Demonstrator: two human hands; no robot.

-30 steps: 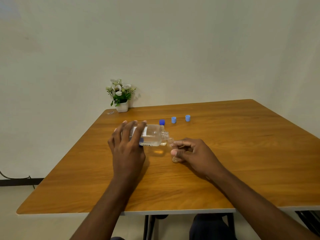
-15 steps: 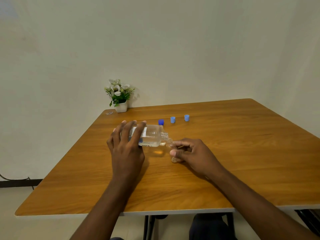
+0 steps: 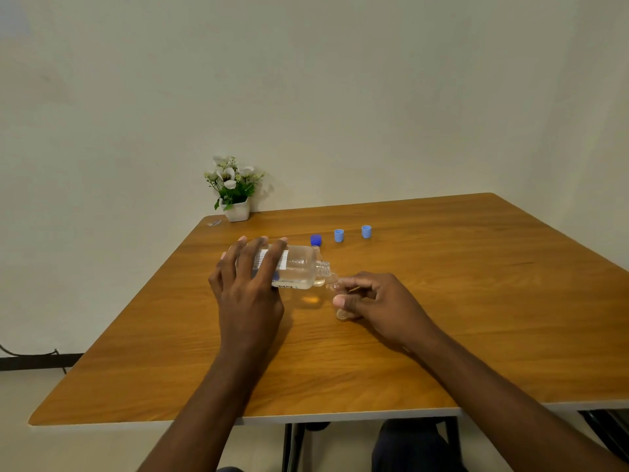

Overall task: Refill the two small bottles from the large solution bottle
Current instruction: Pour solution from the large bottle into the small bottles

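Note:
My left hand (image 3: pixel 246 287) grips the large clear solution bottle (image 3: pixel 299 267), which is tipped on its side with its open neck pointing right. The neck meets the mouth of a small clear bottle (image 3: pixel 335 289) that my right hand (image 3: pixel 374 301) holds upright on the table; my fingers hide most of it. A second small clear bottle (image 3: pixel 317 252) stands just behind the large bottle, mostly hidden. A dark blue cap (image 3: pixel 316 240) and two light blue caps (image 3: pixel 338 235) (image 3: pixel 366 231) lie in a row farther back.
The wooden table (image 3: pixel 476 301) stands against a pale wall. A white pot of artificial flowers (image 3: pixel 235 195) sits at the far left corner, beside a small clear scrap (image 3: pixel 214 223). A cable runs along the floor at left.
Almost nothing has changed; both hands keep the same hold, with the large bottle still tipped at the small bottle's mouth.

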